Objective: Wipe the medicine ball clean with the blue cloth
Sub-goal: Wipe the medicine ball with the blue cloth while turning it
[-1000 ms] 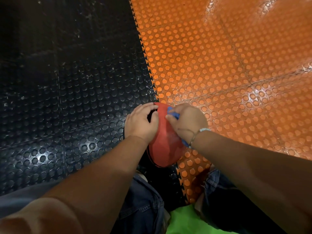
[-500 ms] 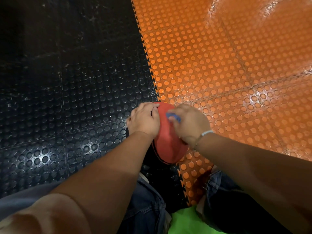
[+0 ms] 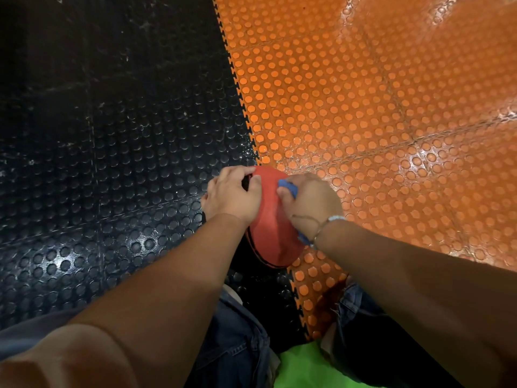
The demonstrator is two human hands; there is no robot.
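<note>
A red medicine ball [image 3: 272, 219] with thin black lines rests on the floor just in front of my knees, on the seam between black and orange mats. My left hand [image 3: 233, 196] grips its left side, fingers curled over the top edge. My right hand [image 3: 309, 204] presses the blue cloth [image 3: 288, 187] against the ball's right side. Only small bits of the cloth show, one above my fingers and one below my wrist. Both hands hide much of the ball.
The floor is studded rubber tiles, black [image 3: 112, 163] on the left and orange [image 3: 377, 121] on the right, joined by a toothed seam. My knees in blue jeans [image 3: 240, 345] and a bright green garment [image 3: 302, 368] fill the bottom of the view.
My right hand with the cloth has slid slightly across the ball's right side. My left hand has kept its hold and the ball has barely shifted.
</note>
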